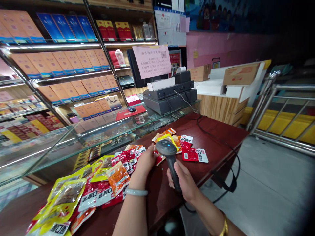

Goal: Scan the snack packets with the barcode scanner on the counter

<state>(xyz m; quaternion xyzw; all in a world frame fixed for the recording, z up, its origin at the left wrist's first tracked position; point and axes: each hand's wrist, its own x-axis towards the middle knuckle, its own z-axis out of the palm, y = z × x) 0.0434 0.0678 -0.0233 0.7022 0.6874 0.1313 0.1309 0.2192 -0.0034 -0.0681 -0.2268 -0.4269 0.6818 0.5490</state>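
Note:
My right hand (183, 182) grips the handle of a dark grey barcode scanner (167, 150), whose head points at snack packets on the red counter (216, 134). My left hand (145, 162) rests on a red packet at the near edge of a small pile (194, 154) of red, orange and yellow packets. A pale bangle circles my left wrist. A larger spread of yellow, red and orange snack packets (73, 196) lies to the left along the counter.
A glass display case (49, 147) with lit shelves of boxed goods stands to the left. A cash register (169, 95) with a pink notice sits at the back, its cable (231, 173) trailing over the counter edge. A metal railing (283, 108) lines the right.

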